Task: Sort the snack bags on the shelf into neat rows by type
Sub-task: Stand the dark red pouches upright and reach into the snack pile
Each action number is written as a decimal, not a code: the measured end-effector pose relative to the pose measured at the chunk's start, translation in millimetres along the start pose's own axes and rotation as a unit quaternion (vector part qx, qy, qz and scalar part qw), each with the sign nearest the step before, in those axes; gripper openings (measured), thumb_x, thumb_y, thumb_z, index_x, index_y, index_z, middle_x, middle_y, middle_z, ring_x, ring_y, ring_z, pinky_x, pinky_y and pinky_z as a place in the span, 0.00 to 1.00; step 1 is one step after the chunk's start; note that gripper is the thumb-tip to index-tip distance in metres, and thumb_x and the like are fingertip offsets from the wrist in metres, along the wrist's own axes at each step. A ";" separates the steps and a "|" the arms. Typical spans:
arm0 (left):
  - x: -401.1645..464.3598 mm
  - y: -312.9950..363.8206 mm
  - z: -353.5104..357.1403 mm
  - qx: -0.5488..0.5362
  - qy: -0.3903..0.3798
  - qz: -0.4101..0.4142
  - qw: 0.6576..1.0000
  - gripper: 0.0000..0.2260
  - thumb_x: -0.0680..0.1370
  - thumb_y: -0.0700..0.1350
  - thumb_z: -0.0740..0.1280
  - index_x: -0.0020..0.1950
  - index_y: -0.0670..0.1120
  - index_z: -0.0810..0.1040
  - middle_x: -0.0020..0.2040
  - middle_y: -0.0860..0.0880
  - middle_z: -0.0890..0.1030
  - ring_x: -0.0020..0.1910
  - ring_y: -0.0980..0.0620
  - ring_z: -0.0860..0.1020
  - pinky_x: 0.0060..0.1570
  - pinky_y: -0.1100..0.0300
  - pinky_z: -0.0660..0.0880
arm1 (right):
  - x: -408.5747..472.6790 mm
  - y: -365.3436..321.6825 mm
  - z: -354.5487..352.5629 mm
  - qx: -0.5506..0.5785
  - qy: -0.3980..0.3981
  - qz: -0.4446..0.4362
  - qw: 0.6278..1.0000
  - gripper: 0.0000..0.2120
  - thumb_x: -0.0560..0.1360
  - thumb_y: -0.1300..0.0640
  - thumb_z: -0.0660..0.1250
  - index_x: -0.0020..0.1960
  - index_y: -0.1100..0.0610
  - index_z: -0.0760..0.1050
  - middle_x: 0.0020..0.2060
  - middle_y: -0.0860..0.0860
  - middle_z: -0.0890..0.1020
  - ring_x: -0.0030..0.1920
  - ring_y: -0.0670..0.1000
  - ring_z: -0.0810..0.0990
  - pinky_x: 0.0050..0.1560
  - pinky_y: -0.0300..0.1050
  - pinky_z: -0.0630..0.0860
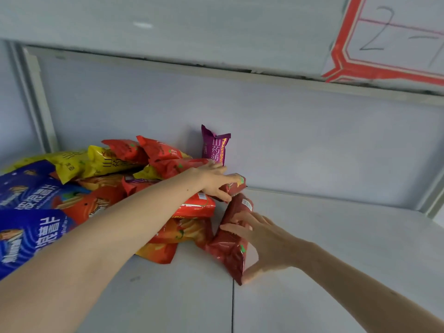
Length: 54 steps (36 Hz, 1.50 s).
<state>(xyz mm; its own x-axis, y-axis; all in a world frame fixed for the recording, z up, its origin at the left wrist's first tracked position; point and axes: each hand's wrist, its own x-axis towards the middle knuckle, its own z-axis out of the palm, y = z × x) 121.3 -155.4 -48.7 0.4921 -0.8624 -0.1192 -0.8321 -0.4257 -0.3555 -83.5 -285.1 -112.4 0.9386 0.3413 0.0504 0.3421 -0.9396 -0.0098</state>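
A heap of snack bags lies at the left of the white shelf: blue bags, yellow bags, red-orange bags. A purple bag stands upright against the back wall. My left hand reaches over the heap and grips a dark red bag near the back wall. My right hand holds another dark red bag lying on the shelf, fingers on its top and thumb at its near corner.
The shelf above hangs low overhead, with a red-bordered label at the right. A grey back wall closes the shelf. Upright posts stand at the far left and far right. Bare shelf board stretches to the right.
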 end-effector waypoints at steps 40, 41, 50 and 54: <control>67.3 89.1 -71.1 -0.358 -0.007 0.108 0.927 0.14 0.83 0.51 0.56 0.68 0.53 0.70 0.66 0.48 0.73 0.60 0.42 0.75 0.47 0.55 0.71 | -139.9 121.1 -57.3 0.284 0.169 0.397 0.856 0.27 0.53 0.46 0.79 0.50 0.41 0.78 0.50 0.47 0.80 0.50 0.49 0.80 0.45 0.40 0.77; 71.4 98.5 -78.0 -0.382 -0.004 0.090 0.920 0.14 0.81 0.55 0.59 0.66 0.56 0.70 0.64 0.48 0.75 0.58 0.41 0.77 0.43 0.53 0.73 | -148.9 129.0 -63.1 0.296 0.160 0.418 0.844 0.28 0.54 0.47 0.80 0.52 0.42 0.77 0.49 0.48 0.80 0.49 0.50 0.81 0.45 0.43 0.79; 137.3 214.5 -139.5 -0.275 0.101 0.128 0.948 0.29 0.68 0.45 0.78 0.65 0.48 0.70 0.59 0.43 0.67 0.54 0.42 0.75 0.53 0.51 0.77 | -229.1 216.2 -114.7 0.223 0.184 0.536 0.793 0.26 0.62 0.55 0.79 0.56 0.60 0.74 0.50 0.59 0.80 0.47 0.59 0.81 0.44 0.53 0.82; 171.6 262.3 -172.7 -0.226 0.114 0.150 0.956 0.32 0.70 0.46 0.75 0.72 0.51 0.66 0.57 0.46 0.65 0.52 0.43 0.75 0.47 0.52 0.76 | -261.1 246.8 -137.3 0.158 0.178 0.554 0.798 0.21 0.65 0.55 0.78 0.53 0.59 0.75 0.49 0.58 0.78 0.41 0.55 0.79 0.28 0.43 0.76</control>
<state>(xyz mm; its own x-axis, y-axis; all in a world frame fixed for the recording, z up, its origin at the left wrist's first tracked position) -56.7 -462.4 -2.2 0.1882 -0.9797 0.0698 -0.9779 -0.1803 0.1060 -250.1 -609.8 9.1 0.6192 -0.7766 0.1162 -0.6426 -0.5862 -0.4934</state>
